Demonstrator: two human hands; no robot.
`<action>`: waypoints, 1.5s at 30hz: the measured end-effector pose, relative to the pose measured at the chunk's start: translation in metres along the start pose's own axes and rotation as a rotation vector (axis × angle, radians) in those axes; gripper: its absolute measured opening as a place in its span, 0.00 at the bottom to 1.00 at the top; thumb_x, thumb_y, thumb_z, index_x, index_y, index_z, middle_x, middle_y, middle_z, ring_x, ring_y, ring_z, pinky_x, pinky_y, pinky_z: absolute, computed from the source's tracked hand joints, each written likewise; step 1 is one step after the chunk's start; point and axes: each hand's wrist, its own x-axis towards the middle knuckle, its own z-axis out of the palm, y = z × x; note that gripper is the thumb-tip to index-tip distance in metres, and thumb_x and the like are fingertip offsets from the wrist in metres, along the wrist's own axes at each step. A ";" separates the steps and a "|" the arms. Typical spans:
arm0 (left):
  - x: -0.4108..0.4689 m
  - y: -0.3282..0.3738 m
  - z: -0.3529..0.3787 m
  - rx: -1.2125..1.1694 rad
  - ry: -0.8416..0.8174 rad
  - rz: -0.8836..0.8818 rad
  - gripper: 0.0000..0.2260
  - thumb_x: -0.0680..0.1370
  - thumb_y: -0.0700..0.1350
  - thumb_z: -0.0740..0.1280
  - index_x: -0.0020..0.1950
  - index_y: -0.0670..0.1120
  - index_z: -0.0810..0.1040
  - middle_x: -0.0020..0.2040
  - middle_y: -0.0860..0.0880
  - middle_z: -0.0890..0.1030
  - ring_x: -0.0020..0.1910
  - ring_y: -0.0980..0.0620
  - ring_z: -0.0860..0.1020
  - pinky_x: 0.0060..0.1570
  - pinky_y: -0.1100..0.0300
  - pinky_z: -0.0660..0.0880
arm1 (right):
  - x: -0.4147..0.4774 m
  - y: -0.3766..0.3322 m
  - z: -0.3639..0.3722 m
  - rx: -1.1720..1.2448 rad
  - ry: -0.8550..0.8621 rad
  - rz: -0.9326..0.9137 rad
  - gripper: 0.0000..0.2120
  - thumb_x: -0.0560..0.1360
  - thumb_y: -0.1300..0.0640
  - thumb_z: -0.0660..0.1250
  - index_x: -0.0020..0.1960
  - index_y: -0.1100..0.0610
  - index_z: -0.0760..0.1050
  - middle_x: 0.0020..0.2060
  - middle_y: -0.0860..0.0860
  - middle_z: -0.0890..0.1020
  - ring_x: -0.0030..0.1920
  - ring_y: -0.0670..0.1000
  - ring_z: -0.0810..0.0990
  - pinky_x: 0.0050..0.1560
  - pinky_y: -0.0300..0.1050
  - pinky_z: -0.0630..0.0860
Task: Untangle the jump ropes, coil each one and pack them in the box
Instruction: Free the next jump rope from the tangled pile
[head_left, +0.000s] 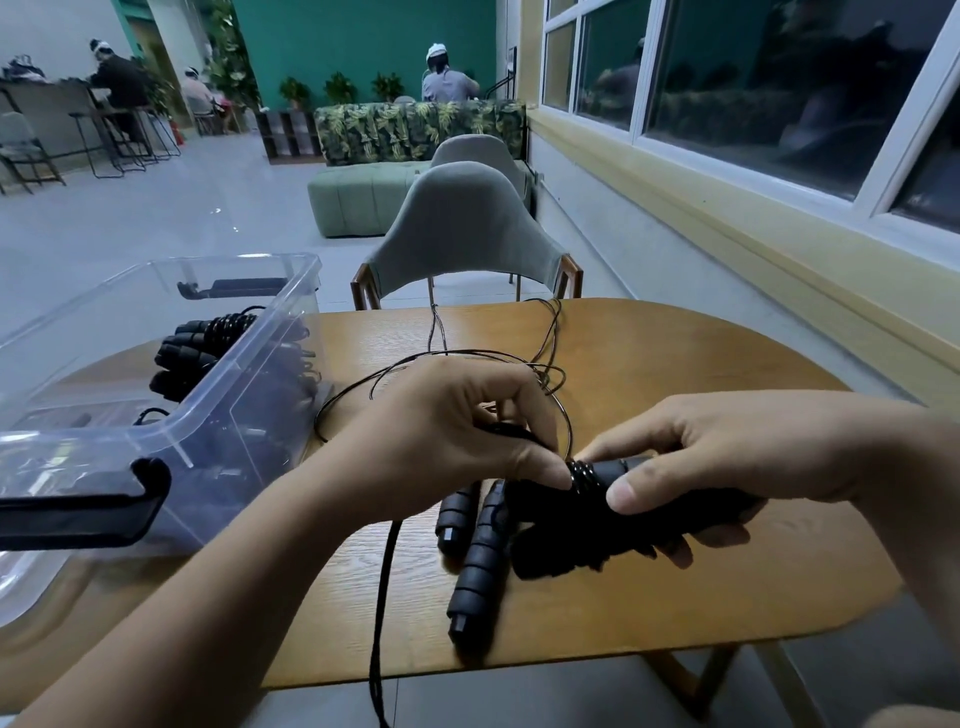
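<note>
My right hand (727, 457) grips a pair of black jump-rope handles (639, 506) just above the wooden table (675, 374). Several turns of thin black cord are wound round the handles' near end (584, 475). My left hand (457, 431) pinches that cord beside the wraps. The loose cord (447, 356) loops over the table and trails off its far edge. Two more black ribbed handles (475, 566) lie on the table under my hands. A clear plastic box (223, 395) at the left holds several coiled black ropes (202, 343).
A black latch (88, 512) sits on the box's near rim. A grey-green chair (462, 234) stands at the table's far side, a second one behind it. A black strap (382, 613) hangs over the near table edge. A window wall runs along the right.
</note>
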 end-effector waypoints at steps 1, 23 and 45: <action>-0.001 0.001 -0.001 -0.070 -0.019 0.008 0.08 0.70 0.39 0.81 0.44 0.39 0.84 0.37 0.52 0.84 0.37 0.58 0.81 0.39 0.67 0.75 | 0.000 0.000 0.001 0.025 -0.039 -0.023 0.16 0.81 0.43 0.70 0.67 0.46 0.82 0.45 0.65 0.84 0.36 0.59 0.76 0.35 0.48 0.64; 0.013 -0.005 0.037 -0.283 0.307 -0.208 0.18 0.85 0.37 0.61 0.35 0.45 0.73 0.26 0.48 0.70 0.24 0.52 0.66 0.27 0.61 0.61 | 0.016 -0.030 0.004 0.244 0.308 -0.437 0.27 0.82 0.46 0.62 0.67 0.69 0.69 0.42 0.65 0.76 0.31 0.62 0.77 0.27 0.37 0.70; 0.006 0.004 0.052 0.415 0.139 0.019 0.08 0.85 0.53 0.64 0.51 0.52 0.79 0.40 0.53 0.80 0.39 0.54 0.77 0.40 0.56 0.73 | 0.028 0.005 0.007 0.080 1.033 -0.338 0.10 0.85 0.51 0.63 0.60 0.56 0.68 0.31 0.55 0.82 0.29 0.55 0.75 0.32 0.51 0.71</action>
